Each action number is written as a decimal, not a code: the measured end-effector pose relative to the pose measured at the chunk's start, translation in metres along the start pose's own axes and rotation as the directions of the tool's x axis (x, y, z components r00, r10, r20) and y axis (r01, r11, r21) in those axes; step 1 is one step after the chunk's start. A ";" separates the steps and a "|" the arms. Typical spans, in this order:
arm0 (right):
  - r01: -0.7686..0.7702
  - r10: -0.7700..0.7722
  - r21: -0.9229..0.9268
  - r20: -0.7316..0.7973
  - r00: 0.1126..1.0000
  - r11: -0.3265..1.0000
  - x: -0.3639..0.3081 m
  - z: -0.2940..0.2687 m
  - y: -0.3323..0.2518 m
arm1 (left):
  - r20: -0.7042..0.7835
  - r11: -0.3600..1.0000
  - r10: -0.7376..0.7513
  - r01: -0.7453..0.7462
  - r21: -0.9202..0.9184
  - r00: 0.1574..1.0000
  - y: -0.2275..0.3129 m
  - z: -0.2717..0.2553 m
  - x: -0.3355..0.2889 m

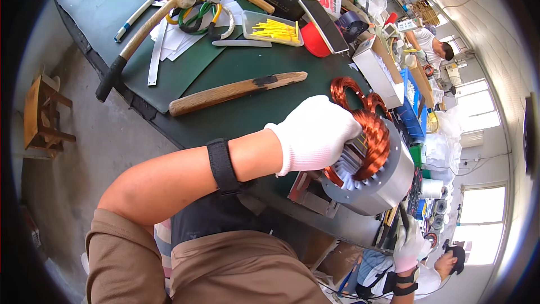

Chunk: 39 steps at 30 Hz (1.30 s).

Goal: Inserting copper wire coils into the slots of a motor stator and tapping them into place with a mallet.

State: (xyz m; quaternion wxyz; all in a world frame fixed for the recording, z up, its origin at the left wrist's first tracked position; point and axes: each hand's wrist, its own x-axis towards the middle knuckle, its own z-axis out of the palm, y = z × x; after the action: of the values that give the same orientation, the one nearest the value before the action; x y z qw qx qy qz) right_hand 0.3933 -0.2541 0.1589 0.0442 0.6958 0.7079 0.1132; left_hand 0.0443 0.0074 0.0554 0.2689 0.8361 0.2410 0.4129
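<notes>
While the knit-gloved left hand [316, 133] grips coppery coils [368, 135], the ribbed steel stator [388, 183] lies sideways.

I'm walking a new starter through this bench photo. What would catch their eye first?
First the shiny copper windings bulging from the grey metal motor stator at centre right, with the white-gloved left hand pressed on them. The right hand, also gloved, reaches up from below the stator. Behind, on the green mat, lie a long wooden stick and a mallet.
</notes>
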 end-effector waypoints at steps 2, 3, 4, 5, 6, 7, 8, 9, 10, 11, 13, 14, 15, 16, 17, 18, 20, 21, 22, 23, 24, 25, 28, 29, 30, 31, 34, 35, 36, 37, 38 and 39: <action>0.068 -0.068 -0.018 0.020 0.997 0.998 0.030 -0.012 -0.035 | 0.016 0.998 0.022 -0.022 0.056 1.000 0.003 -0.002 0.002; 0.131 -0.130 -0.031 0.033 0.991 0.991 0.044 -0.013 -0.048 | 0.014 0.999 0.014 -0.015 0.051 1.000 0.003 -0.002 0.002; 0.139 -0.138 -0.034 0.025 0.990 0.990 0.056 -0.009 -0.055 | 0.035 0.999 0.004 -0.005 0.050 0.999 0.003 -0.002 0.002; 0.140 -0.139 -0.036 0.029 0.990 0.989 0.066 -0.008 -0.061 | 0.057 0.999 -0.006 0.003 0.051 0.998 0.003 -0.001 0.003; 0.198 -0.198 -0.047 -0.003 0.980 0.979 0.075 -0.007 -0.068 | 0.044 0.999 0.016 -0.017 0.042 0.999 0.002 -0.002 0.002; 0.253 -0.255 -0.060 -0.034 0.966 0.966 0.081 -0.005 -0.072 | 0.041 0.999 0.012 -0.013 0.042 0.999 0.002 -0.002 0.002; 0.226 -0.225 -0.045 0.020 0.974 0.973 0.084 -0.010 -0.077 | 0.055 0.999 0.013 -0.016 0.049 0.998 0.002 -0.002 0.002; 0.226 -0.225 -0.047 0.025 0.974 0.973 0.085 -0.012 -0.079 | 0.070 0.998 0.015 -0.019 0.053 0.997 0.003 -0.001 0.003; 0.206 -0.202 -0.063 0.070 0.977 0.976 0.086 -0.015 -0.081 | 0.080 0.998 0.020 -0.024 0.052 0.997 0.002 -0.001 0.005; 0.186 -0.177 -0.079 0.114 0.978 0.979 0.087 -0.017 -0.083 | 0.082 0.999 0.020 -0.024 0.048 0.996 0.002 -0.001 0.005; 0.146 -0.129 -0.063 0.219 0.967 0.987 0.096 -0.025 -0.087 | 0.096 0.997 0.022 -0.028 0.067 0.995 0.004 -0.004 0.006; 0.113 -0.091 -0.051 0.317 0.944 0.992 0.099 -0.026 -0.087 | 0.105 0.998 0.024 -0.030 0.062 0.994 0.004 -0.005 0.006; 0.102 -0.080 -0.051 0.319 0.944 0.993 0.099 -0.026 -0.086 | 0.129 0.998 -0.001 -0.007 0.062 0.992 0.003 -0.007 0.007; 0.120 -0.078 -0.112 0.320 0.944 0.986 0.099 -0.025 -0.085 | 0.153 0.998 -0.026 0.017 0.065 0.988 0.002 -0.008 0.006; 0.139 -0.078 -0.172 0.321 0.944 0.975 0.098 -0.023 -0.083 | 0.160 0.998 -0.021 0.012 0.061 0.987 -0.001 -0.004 0.004; 0.112 -0.052 -0.184 0.302 0.952 0.977 0.095 -0.021 -0.076 | 0.105 0.996 -0.061 0.068 -0.066 0.993 -0.005 0.001 0.000; 0.101 -0.042 -0.185 0.299 0.953 0.978 0.092 -0.022 -0.073 | 0.075 0.961 -0.126 0.140 -0.238 0.989 -0.010 0.011 -0.004; 0.100 -0.043 -0.180 0.296 0.954 0.979 0.091 -0.022 -0.072 | 0.071 0.962 -0.131 0.144 -0.232 0.989 -0.010 0.009 -0.004; 0.105 -0.048 -0.181 0.296 0.954 0.978 0.086 -0.021 -0.067 | 0.091 0.977 -0.111 0.126 -0.174 0.990 -0.008 0.006 -0.003; 0.116 -0.069 -0.163 0.272 0.960 0.980 0.081 -0.019 -0.060 | 0.112 0.988 -0.093 0.106 -0.116 0.989 -0.008 0.003 -0.002; 0.128 -0.088 -0.145 0.253 0.963 0.981 0.080 -0.019 -0.056 | 0.095 0.995 -0.052 0.060 -0.083 0.994 -0.005 0.003 0.001; 0.133 -0.092 -0.146 0.260 0.961 0.980 0.082 -0.020 -0.056 | 0.093 0.994 -0.059 0.067 -0.088 0.994 -0.003 0.000 0.002; 0.176 -0.169 -0.011 0.229 0.959 0.984 0.093 -0.018 -0.069 | 0.162 1.000 -0.009 0.012 -0.017 0.987 -0.007 -0.004 0.007; 0.169 -0.162 -0.009 0.232 0.959 0.986 0.095 -0.018 -0.073 | 0.169 1.000 -0.006 0.009 -0.022 0.986 -0.007 -0.003 0.007; 0.105 -0.124 0.083 0.263 0.957 0.991 0.097 -0.020 -0.077 | 0.164 1.000 -0.001 -0.001 0.009 0.986 -0.005 -0.002 0.007; 0.039 -0.089 0.173 0.296 0.951 0.984 0.099 -0.022 -0.079 | 0.160 0.999 0.004 -0.011 0.041 0.987 -0.005 -0.001 0.007; 0.084 -0.126 0.130 0.355 0.927 0.988 0.102 -0.016 -0.063 | 0.134 0.999 -0.030 0.036 -0.040 0.991 -0.011 0.000 0.006; 0.081 -0.121 0.127 0.354 0.927 0.989 0.100 -0.017 -0.062 | 0.134 0.999 -0.026 0.032 -0.043 0.991 -0.012 0.002 0.003; 0.079 -0.098 0.067 0.360 0.928 0.995 0.096 -0.020 -0.062 | 0.052 0.991 -0.059 0.065 -0.120 0.997 -0.012 0.006 -0.002; 0.076 -0.073 0.006 0.363 0.929 0.997 0.092 -0.022 -0.061 | -0.027 0.976 -0.095 0.088 -0.201 0.995 -0.013 0.010 -0.002; 0.070 -0.065 0.000 0.362 0.930 0.998 0.089 -0.024 -0.058 | -0.086 0.976 -0.155 0.140 -0.165 0.984 -0.015 0.013 0.001; 0.122 -0.088 -0.068 0.380 0.921 0.990 0.089 -0.025 -0.055 | -0.091 0.977 -0.155 0.139 -0.162 0.984 -0.017 0.011 0.001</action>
State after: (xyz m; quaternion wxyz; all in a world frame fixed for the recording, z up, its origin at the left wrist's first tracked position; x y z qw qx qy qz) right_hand 0.3320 -0.1683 0.1799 0.2166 0.6629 0.7166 0.0070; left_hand 0.0511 0.0180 0.0391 0.3501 0.7700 0.2830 0.4521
